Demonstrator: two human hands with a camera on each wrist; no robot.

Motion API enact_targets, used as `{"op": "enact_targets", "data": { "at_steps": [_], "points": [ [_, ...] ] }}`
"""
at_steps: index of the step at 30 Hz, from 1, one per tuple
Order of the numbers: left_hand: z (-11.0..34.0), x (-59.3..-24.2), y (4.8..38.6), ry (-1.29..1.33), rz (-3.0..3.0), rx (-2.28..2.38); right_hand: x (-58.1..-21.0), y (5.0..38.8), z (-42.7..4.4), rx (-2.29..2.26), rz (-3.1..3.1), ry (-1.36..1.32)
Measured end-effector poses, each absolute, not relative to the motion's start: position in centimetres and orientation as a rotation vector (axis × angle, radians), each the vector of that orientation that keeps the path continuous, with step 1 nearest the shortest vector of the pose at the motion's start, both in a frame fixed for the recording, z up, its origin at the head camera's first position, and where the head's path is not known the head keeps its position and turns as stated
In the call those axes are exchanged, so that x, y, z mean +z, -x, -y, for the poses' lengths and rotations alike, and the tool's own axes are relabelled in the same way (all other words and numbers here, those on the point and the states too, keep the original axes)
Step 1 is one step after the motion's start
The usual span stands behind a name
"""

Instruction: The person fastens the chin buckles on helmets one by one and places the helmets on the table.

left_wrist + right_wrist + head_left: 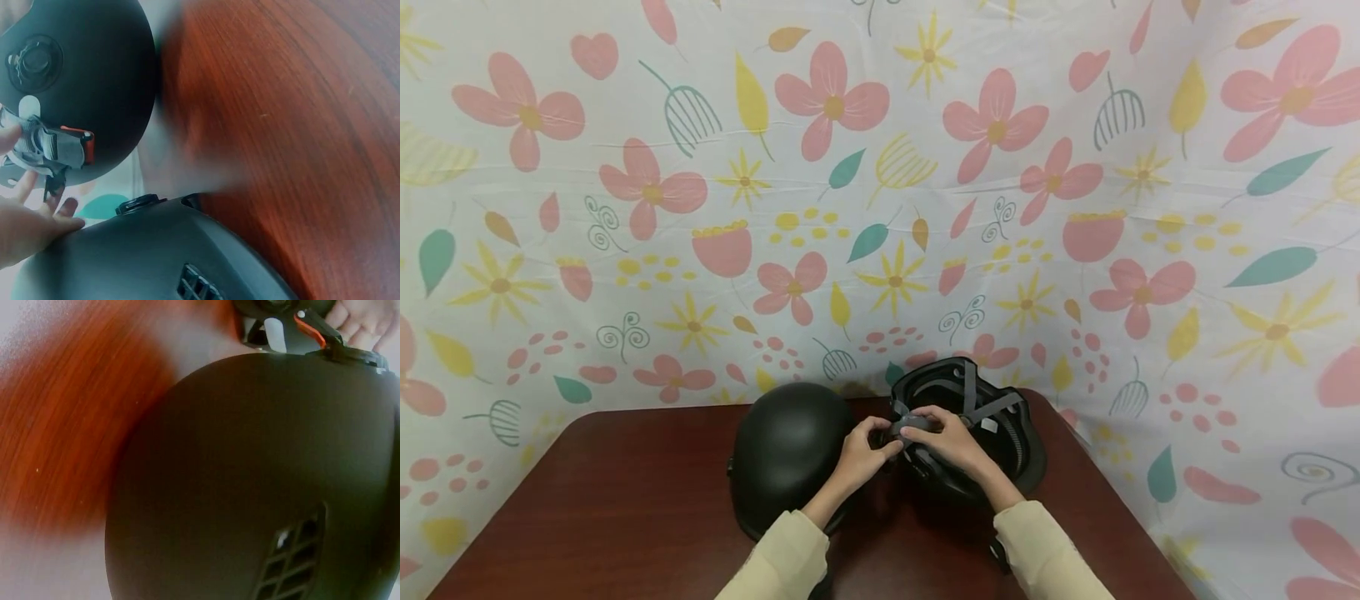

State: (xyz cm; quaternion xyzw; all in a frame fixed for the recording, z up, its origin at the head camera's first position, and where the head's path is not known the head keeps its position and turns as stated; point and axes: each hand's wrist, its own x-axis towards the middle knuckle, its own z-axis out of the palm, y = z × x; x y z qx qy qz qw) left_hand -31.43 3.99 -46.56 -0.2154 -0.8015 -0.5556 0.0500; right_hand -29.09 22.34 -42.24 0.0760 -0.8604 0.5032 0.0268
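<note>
A black helmet (970, 483) lies with its hollow inside up, grey straps (981, 408) crossing its opening. My left hand (861, 458) and right hand (951, 442) meet over its left rim, pinching a grey strap (53, 147) between fingers and thumbs. An orange-red edged clip (87, 147) sits at that strap's end, against the helmet's shell in the left wrist view. A second black helmet (790, 454) rests dome up just left, beneath my left forearm. In the right wrist view, the near helmet's shell (237, 444) hides most of the hands.
Both helmets stand on a dark red-brown wooden table (625, 500). A flower-patterned cloth (880, 208) hangs right behind the table and along its right side. The upturned helmet sits near the table's back right corner. A dark strap end (998, 552) shows beside my right sleeve.
</note>
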Motion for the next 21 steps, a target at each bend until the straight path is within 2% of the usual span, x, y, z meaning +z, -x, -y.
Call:
{"op": "enact_targets", "data": {
  "at_steps": [7, 21],
  "points": [
    [-3.91, -46.79, 31.19, 0.62, 2.507, -1.9, -43.07, 29.65, -22.5, 1.559, 2.614, -0.138],
    [-3.85, -47.06, 31.1, 0.529, 2.565, -2.075, -42.98, 29.39, -23.07, 1.729, 2.456, -0.245]
  ]
}}
